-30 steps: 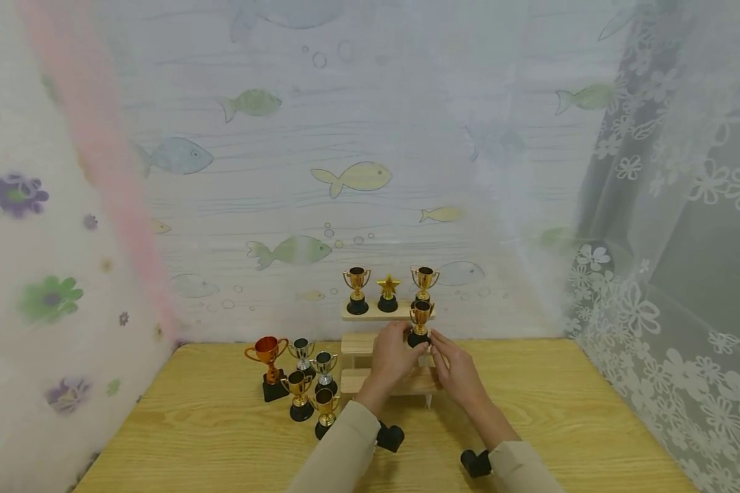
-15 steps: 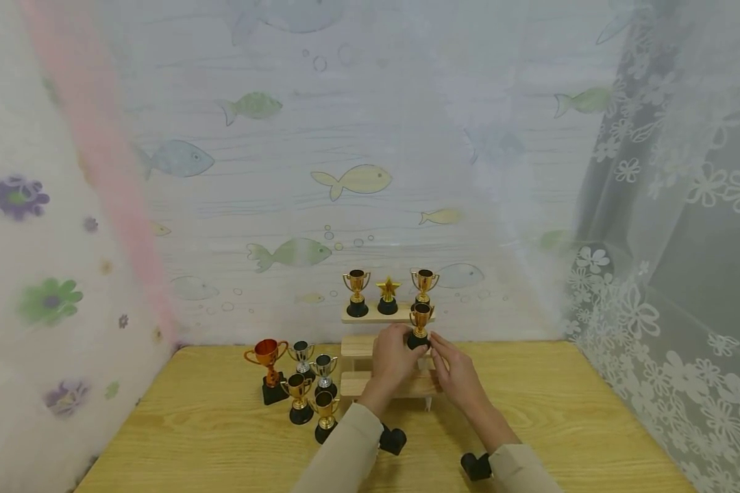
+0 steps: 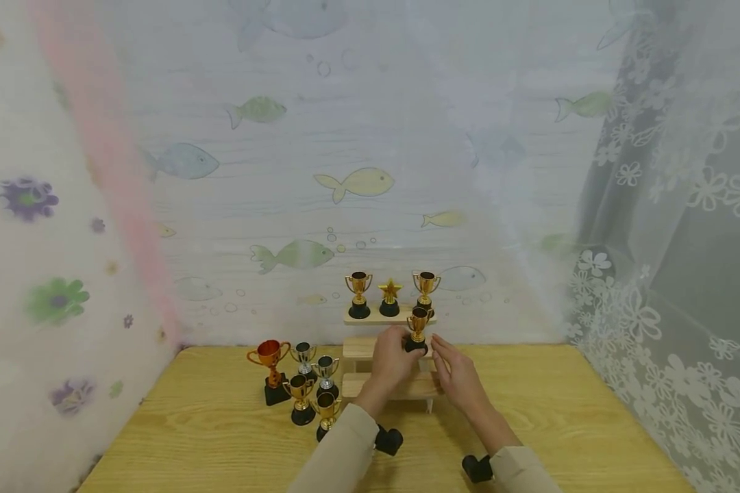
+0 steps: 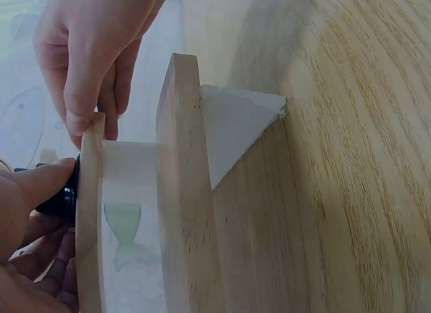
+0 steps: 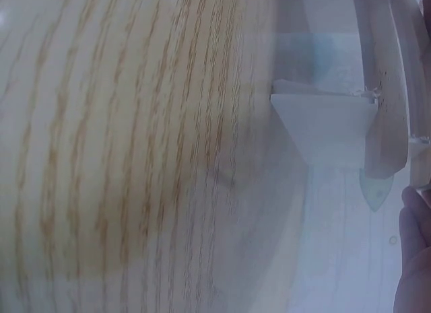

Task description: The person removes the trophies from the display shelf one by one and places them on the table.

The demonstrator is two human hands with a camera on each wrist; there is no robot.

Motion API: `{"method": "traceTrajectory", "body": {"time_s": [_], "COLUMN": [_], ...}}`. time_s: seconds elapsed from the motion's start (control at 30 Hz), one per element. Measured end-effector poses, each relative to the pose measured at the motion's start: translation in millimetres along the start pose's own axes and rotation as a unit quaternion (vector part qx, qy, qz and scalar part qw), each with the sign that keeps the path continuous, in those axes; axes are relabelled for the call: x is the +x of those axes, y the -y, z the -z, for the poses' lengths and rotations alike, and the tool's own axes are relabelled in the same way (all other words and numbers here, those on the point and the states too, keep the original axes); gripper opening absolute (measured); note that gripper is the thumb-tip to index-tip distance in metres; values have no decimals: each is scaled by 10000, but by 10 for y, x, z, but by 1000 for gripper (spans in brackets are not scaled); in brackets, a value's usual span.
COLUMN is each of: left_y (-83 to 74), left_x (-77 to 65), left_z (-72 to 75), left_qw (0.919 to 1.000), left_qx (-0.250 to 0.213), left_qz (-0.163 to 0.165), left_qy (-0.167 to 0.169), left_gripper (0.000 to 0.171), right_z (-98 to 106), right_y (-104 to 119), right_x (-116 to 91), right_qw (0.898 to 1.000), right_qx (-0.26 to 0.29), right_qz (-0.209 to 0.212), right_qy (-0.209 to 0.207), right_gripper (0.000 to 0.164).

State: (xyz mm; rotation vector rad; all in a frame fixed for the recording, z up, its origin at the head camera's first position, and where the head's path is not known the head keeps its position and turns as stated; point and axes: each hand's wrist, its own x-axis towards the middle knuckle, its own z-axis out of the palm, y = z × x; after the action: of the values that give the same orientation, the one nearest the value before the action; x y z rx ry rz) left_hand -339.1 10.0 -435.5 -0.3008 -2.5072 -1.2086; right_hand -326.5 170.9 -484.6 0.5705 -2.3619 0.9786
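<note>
A small gold trophy cup (image 3: pixel 418 320) with a black base is upright at the right end of the middle shelf of a wooden stepped display stand (image 3: pixel 360 348). My left hand (image 3: pixel 392 359) pinches its base; in the left wrist view the black base (image 4: pixel 64 200) is against the shelf board or just above it. My right hand (image 3: pixel 459 375) is at that shelf's right end. In the left wrist view its fingers (image 4: pixel 87 91) lie on both sides of the board's end. Only part of this hand (image 5: pixel 416 249) shows in the right wrist view.
On the top shelf stand two gold trophies (image 3: pixel 359 291) (image 3: pixel 427 286) and a gold star trophy (image 3: pixel 390 294). Left of the stand are an orange trophy (image 3: pixel 273 366), two silver cups (image 3: pixel 304 356) (image 3: pixel 326 373) and two gold cups (image 3: pixel 300 397) (image 3: pixel 327 411) on the wooden table (image 3: pixel 210 438).
The held gold trophy has shifted slightly left and down on the shelf. A small gap has appeared between its base and my right fingertips, which were touching or very near it before.
</note>
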Motion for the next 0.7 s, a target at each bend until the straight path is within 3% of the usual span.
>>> {"method": "traceTrajectory", "body": {"time_s": [0.7], "left_y": [58], "left_x": [-172], "left_z": [227], "left_qw": [9984], "left_qx": [-153], "left_qz": [-82], "left_qy": [541], "left_gripper": [27], "right_z": [-3], "right_y": [10], "right_x": [-3], "right_qw": [9999], "right_qx": [-16], "right_qz": [-116], "right_qy": [35], "right_gripper": [36]}}
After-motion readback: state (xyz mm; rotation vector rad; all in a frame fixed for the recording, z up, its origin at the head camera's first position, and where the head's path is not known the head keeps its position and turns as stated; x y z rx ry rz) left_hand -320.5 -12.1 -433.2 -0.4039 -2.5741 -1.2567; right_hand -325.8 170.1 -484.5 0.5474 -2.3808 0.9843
